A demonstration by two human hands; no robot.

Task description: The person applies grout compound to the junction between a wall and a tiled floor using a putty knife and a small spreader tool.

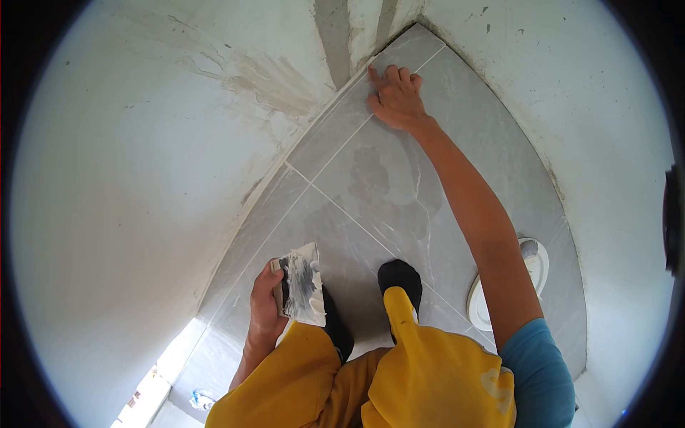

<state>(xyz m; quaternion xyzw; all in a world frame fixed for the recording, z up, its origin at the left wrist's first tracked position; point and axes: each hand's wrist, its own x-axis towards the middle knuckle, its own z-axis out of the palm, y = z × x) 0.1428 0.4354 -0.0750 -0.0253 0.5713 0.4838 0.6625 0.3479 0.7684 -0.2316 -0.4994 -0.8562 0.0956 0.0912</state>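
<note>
My left hand (pixel 263 305) grips a wide, flat scraper (pixel 305 289), its blade smeared with white paste, above my left foot. Far ahead, near the corner, my right hand (pixel 399 101) rests at the grey floor tiles (pixel 371 214). Its index finger stretches toward the pale joint (pixel 285 158) where the tiles meet the left wall. The other fingers are partly bent and the thumb stands apart. I see nothing held in that hand, though its palm side is hidden.
Painted walls (pixel 164 143) close in on the left and right, meeting in a corner ahead. Partly behind my right forearm lies a white oval object (pixel 481 305) with a grey lump on it. My dark-socked feet (pixel 399 277) stand on the tiles. A crumpled wrapper (pixel 201 399) lies lower left.
</note>
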